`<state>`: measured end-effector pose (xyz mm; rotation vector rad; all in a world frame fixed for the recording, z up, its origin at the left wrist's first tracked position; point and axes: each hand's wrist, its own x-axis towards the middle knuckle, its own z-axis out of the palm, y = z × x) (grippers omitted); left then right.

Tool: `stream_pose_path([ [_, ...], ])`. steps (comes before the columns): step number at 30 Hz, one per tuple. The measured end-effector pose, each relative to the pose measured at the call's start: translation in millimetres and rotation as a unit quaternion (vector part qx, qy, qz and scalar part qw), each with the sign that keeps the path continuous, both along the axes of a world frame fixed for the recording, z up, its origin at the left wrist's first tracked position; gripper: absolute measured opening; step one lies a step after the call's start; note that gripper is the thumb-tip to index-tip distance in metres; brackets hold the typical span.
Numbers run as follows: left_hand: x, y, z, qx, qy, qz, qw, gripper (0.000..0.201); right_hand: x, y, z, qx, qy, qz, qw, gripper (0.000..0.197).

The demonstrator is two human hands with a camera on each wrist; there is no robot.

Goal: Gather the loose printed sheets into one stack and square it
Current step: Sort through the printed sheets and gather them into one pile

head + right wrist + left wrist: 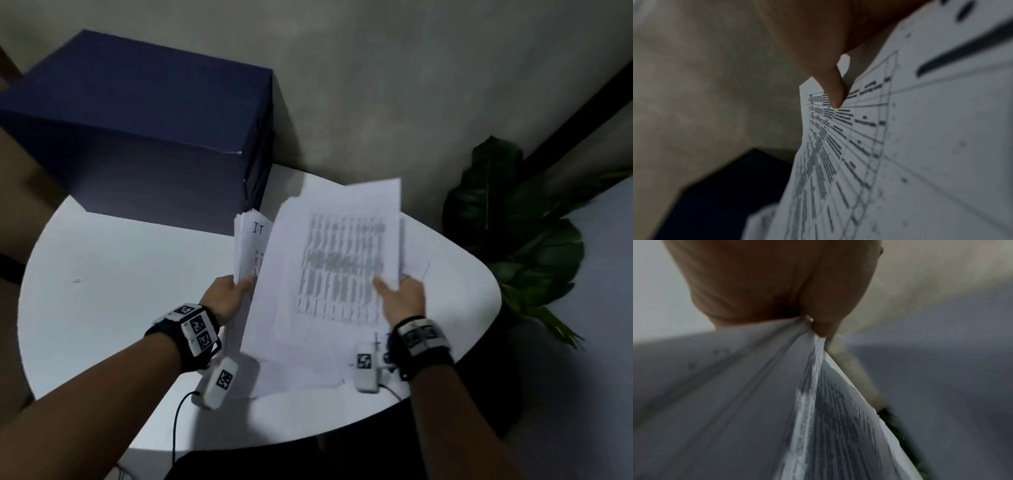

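My left hand (236,289) grips a thick bundle of printed sheets (248,246) by its near edge, held up above the white table (120,291); the top page reads "IT". In the left wrist view the thumb (821,327) pinches the bundle (766,394). My right hand (399,291) pinches a printed table sheet (342,267) near its right edge, thumb on top, lifted and overlapping the bundle. In the right wrist view the thumb (833,94) presses on this sheet (849,146). More loose sheets (301,363) lie flat beneath.
A large dark blue box (144,126) stands on the table's far left, right behind the bundle. A green plant (513,233) sits beyond the table's right edge. A cable (178,421) hangs off the front edge.
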<state>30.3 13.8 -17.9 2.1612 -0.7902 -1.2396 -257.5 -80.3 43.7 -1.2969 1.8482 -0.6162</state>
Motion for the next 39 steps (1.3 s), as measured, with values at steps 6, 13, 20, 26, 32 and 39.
stream_pose_path([
  [6,1,0,1,0.037,0.041,0.021,0.998,0.064,30,25,-61,0.112,0.218,0.091,0.965,0.066],
  [13,-5,-2,-10,0.039,-0.111,-0.066,0.991,0.03,32,1,-63,0.153,0.104,-0.044,0.982,0.068],
  [20,5,3,-6,0.002,-0.103,-0.053,0.993,0.026,4,-12,-55,0.201,-0.062,-0.107,0.972,0.073],
  [26,22,15,0,-0.004,-0.064,-0.022,0.998,0.029,-31,-20,-17,-0.008,-0.067,-0.089,0.994,0.021],
  [32,10,10,2,0.017,-0.063,-0.027,0.998,0.031,-23,-23,8,-0.069,-0.021,-0.042,0.996,0.02],
  [39,9,9,3,0.03,-0.072,-0.041,0.996,0.027,-17,-9,63,-0.23,0.005,-0.017,0.973,0.023],
])
